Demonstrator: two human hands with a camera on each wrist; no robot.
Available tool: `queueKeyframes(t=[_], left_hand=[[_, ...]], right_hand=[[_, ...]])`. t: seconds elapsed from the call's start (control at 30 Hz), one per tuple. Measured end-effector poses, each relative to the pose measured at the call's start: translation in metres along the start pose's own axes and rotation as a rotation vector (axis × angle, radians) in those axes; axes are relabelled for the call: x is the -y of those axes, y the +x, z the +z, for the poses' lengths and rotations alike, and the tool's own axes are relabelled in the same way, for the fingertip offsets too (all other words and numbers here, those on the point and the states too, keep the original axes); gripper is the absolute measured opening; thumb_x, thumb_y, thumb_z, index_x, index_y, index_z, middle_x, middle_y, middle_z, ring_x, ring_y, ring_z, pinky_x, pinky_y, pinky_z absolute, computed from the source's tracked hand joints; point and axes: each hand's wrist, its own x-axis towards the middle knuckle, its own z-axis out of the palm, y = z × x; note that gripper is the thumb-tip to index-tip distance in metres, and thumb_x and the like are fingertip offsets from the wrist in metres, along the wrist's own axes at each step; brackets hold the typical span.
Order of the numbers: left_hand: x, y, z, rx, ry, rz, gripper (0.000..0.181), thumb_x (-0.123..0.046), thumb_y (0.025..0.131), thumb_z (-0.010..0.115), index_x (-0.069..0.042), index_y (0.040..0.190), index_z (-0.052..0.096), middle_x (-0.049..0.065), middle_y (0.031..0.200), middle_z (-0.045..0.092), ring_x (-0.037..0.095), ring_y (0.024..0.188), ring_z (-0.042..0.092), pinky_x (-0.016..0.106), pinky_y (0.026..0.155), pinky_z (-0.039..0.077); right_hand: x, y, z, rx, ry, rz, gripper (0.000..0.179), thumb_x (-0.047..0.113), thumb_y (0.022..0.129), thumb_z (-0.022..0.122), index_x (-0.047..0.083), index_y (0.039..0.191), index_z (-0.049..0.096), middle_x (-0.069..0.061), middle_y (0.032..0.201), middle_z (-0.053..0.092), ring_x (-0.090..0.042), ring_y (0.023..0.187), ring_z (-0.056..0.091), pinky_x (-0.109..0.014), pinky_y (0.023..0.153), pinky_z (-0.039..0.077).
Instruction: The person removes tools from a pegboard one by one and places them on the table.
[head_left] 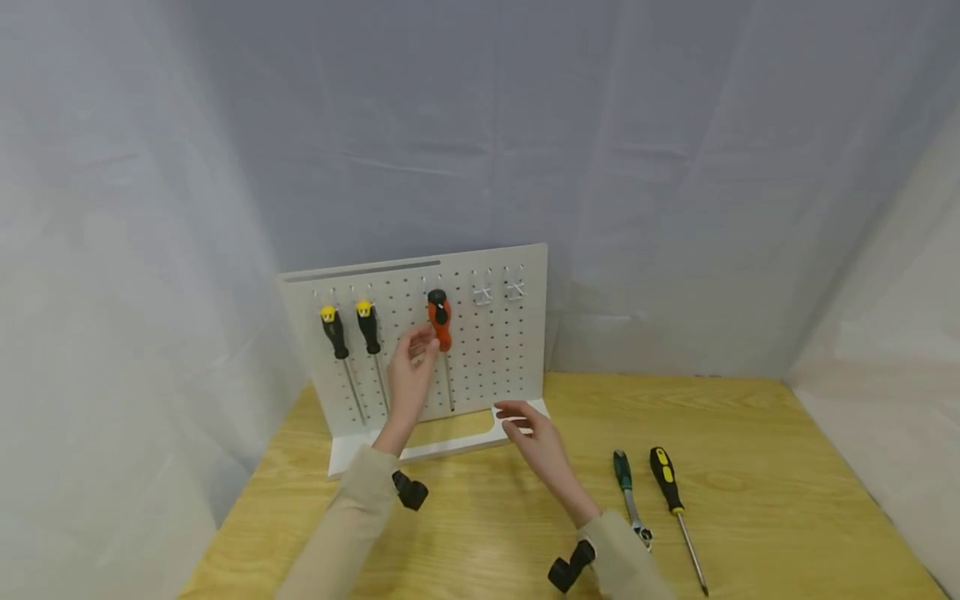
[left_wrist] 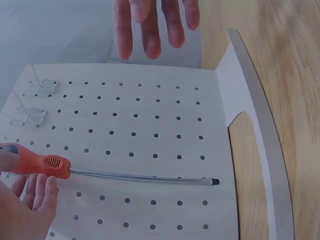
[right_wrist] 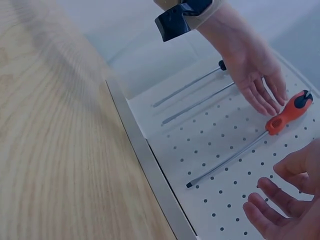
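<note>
An orange and black flat-tipped screwdriver (head_left: 440, 321) hangs tip down from a hook on the white pegboard (head_left: 480, 350). Beside its handle is my left hand (head_left: 414, 371), the thumb and fingertips close against the handle's side without wrapping it. In the right wrist view, those fingers (right_wrist: 260, 97) look loosely extended. My right hand (head_left: 536, 437) hovers before the board's lower right corner, its fingers apart and nothing between them. Two black screwdrivers with yellow ends, one at the far left (head_left: 335, 332) and one beside it (head_left: 368, 327), hang on the board's left part.
Two wire hooks (head_left: 482, 293) hold nothing at the board's upper right. On the wooden table (head_left: 735, 433), to the right, lie a green-handled ratchet wrench (head_left: 627, 487) and a black and yellow screwdriver (head_left: 671, 492). Pale sheeting (head_left: 637, 208) stands behind and at both sides.
</note>
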Motion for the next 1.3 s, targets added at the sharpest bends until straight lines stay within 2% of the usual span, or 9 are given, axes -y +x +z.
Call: queueKeyframes(t=[0.17, 0.3, 0.5, 0.63, 0.87, 1.1, 1.3], left_hand=[[-0.001, 0.006, -0.003, 0.011, 0.013, 0.010, 0.037, -0.017, 0.102, 0.063, -0.002, 0.135, 0.055, 0.015, 0.134, 0.061, 0.032, 0.120, 0.060, 0.044, 0.103, 0.054], [0.000, 0.010, -0.004, 0.040, 0.009, 0.010, 0.042, -0.020, 0.101, 0.064, -0.003, 0.138, 0.054, 0.016, 0.136, 0.060, 0.031, 0.122, 0.059, 0.044, 0.105, 0.052], [0.001, 0.018, -0.004, 0.077, -0.028, 0.002, 0.049, -0.024, 0.100, 0.066, -0.002, 0.141, 0.052, 0.019, 0.138, 0.058, 0.033, 0.126, 0.056, 0.046, 0.108, 0.049], [0.001, 0.020, -0.004, 0.085, -0.052, -0.012, 0.050, -0.024, 0.100, 0.067, -0.001, 0.141, 0.051, 0.020, 0.138, 0.058, 0.034, 0.126, 0.056, 0.046, 0.109, 0.049], [-0.001, 0.024, 0.000, 0.082, -0.061, -0.020, 0.049, -0.023, 0.100, 0.066, 0.002, 0.139, 0.052, 0.023, 0.135, 0.059, 0.036, 0.125, 0.057, 0.045, 0.109, 0.049], [-0.006, 0.025, -0.001, 0.112, -0.077, -0.079, 0.046, -0.028, 0.100, 0.066, -0.002, 0.137, 0.055, 0.019, 0.133, 0.061, 0.032, 0.123, 0.058, 0.045, 0.106, 0.050], [-0.010, 0.024, -0.001, 0.152, -0.116, -0.106, 0.047, -0.027, 0.101, 0.065, -0.002, 0.139, 0.053, 0.020, 0.133, 0.060, 0.034, 0.120, 0.060, 0.044, 0.100, 0.056]], right_hand=[[0.023, 0.011, 0.004, 0.002, -0.002, -0.021, 0.028, -0.005, 0.097, 0.060, -0.005, 0.124, 0.065, -0.024, 0.117, 0.069, -0.041, 0.105, 0.065, -0.051, 0.088, 0.059], [0.032, 0.022, 0.006, 0.025, 0.018, -0.043, 0.028, -0.006, 0.098, 0.058, -0.009, 0.126, 0.062, -0.028, 0.119, 0.067, -0.044, 0.108, 0.063, -0.056, 0.092, 0.057], [0.005, 0.049, 0.022, 0.018, 0.068, -0.063, 0.031, -0.001, 0.100, 0.060, -0.002, 0.130, 0.062, -0.022, 0.123, 0.067, -0.040, 0.112, 0.063, -0.056, 0.096, 0.055], [-0.006, 0.060, 0.029, 0.061, 0.072, -0.063, 0.033, 0.002, 0.100, 0.061, 0.001, 0.133, 0.061, -0.020, 0.125, 0.066, -0.037, 0.115, 0.063, -0.054, 0.098, 0.055], [-0.016, 0.066, 0.038, 0.119, 0.075, -0.028, 0.038, -0.001, 0.101, 0.057, -0.006, 0.139, 0.052, -0.028, 0.131, 0.061, -0.045, 0.119, 0.058, -0.063, 0.100, 0.050], [-0.020, 0.068, 0.044, 0.166, 0.071, 0.001, 0.039, 0.011, 0.103, 0.060, 0.004, 0.141, 0.055, -0.018, 0.135, 0.061, -0.035, 0.122, 0.059, -0.053, 0.103, 0.052], [-0.023, 0.066, 0.047, 0.155, 0.058, -0.016, 0.036, 0.007, 0.100, 0.063, 0.006, 0.136, 0.060, -0.017, 0.125, 0.067, -0.033, 0.115, 0.063, -0.049, 0.100, 0.054]])
